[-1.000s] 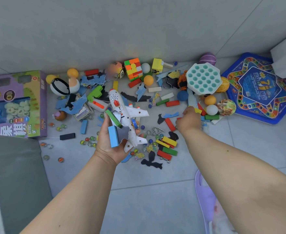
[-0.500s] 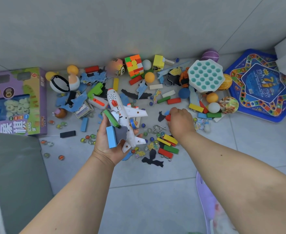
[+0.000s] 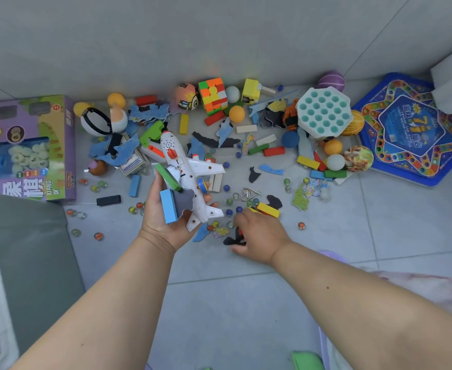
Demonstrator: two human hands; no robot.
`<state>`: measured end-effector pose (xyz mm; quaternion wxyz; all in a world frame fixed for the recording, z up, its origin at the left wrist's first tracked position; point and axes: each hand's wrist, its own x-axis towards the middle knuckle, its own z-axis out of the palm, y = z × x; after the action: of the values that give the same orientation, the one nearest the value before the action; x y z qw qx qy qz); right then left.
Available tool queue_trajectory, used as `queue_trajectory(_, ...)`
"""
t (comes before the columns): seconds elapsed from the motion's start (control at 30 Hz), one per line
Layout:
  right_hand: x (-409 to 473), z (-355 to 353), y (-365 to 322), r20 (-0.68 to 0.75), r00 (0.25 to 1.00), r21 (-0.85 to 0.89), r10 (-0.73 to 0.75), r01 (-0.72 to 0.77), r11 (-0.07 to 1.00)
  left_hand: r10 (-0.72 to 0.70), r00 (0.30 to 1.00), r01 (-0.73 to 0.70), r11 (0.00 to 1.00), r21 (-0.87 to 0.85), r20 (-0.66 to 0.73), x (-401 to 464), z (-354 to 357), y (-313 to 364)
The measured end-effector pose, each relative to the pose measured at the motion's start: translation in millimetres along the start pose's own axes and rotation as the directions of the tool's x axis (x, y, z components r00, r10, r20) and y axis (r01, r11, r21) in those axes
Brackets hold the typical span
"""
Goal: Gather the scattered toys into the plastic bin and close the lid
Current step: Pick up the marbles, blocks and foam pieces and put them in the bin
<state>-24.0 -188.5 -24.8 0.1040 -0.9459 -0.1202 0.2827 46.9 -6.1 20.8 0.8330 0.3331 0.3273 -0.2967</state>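
Both bare forearms reach forward and down from the bottom of the frame, converging toward the centre. The left hand (image 3: 170,214) is turned palm up, its wrist bent back, fingers and thumb curled in a full grip around a bundle of items held clear of the floor. The right hand (image 3: 258,233) is lower and just beside it, palm down with knuckles up, its fingers curled under and reaching the floor; what they pinch, if anything, is hidden beneath the hand.
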Motion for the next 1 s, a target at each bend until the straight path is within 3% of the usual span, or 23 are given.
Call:
queue_trajectory(0.17,-3.7,6.6,-4.4,0.135,0.991,-0.09,0.003,0.009,0.996,-0.005,1.0,0.005,1.0,-0.009,0.0,-3.9,-1.8,0.3)
queue_trajectory(0.27,1.9,9.5,-5.4,0.139,0.99,-0.105,-0.025,0.04,0.994,-0.006,1.0,0.006,1.0,-0.021,0.01,-3.9,-1.6,0.8)
queue_trajectory(0.4,1.8,14.7,-0.9,0.067,0.994,-0.082,-0.083,0.088,0.993,-0.001,1.0,0.002,1.0,-0.025,0.009,-2.2,-0.8,0.6)
queue_trajectory(0.53,-3.4,3.7,-2.3,-0.064,0.996,0.086,-0.066,0.072,0.994,0.007,1.0,-0.007,1.0,-0.014,0.004,-0.6,2.8,-0.5)
queue_trajectory(0.63,-5.7,-10.7,1.7,-0.183,0.973,0.223,0.143,-0.101,0.969,0.01,1.0,-0.01,1.0,-0.004,0.014,0.5,1.9,-1.4)
queue_trajectory(0.7,-6.6,-16.9,9.2,-0.245,0.895,0.342,0.373,-0.28,0.897,0.005,1.0,-0.005,1.0,0.003,-0.012,0.7,0.3,-2.1)
queue_trajectory(0.77,-6.1,-16.4,17.5,-0.265,0.827,0.364,0.497,-0.391,0.845,-0.002,1.0,0.002,1.0,0.002,-0.015,0.4,-0.8,-2.9)
queue_trajectory(1.0,5.8,-2.0,36.8,-0.063,0.905,0.081,0.421,-0.416,0.906,-0.001,1.0,0.001,1.0,-0.001,-0.007,1.1,-1.3,-6.5)
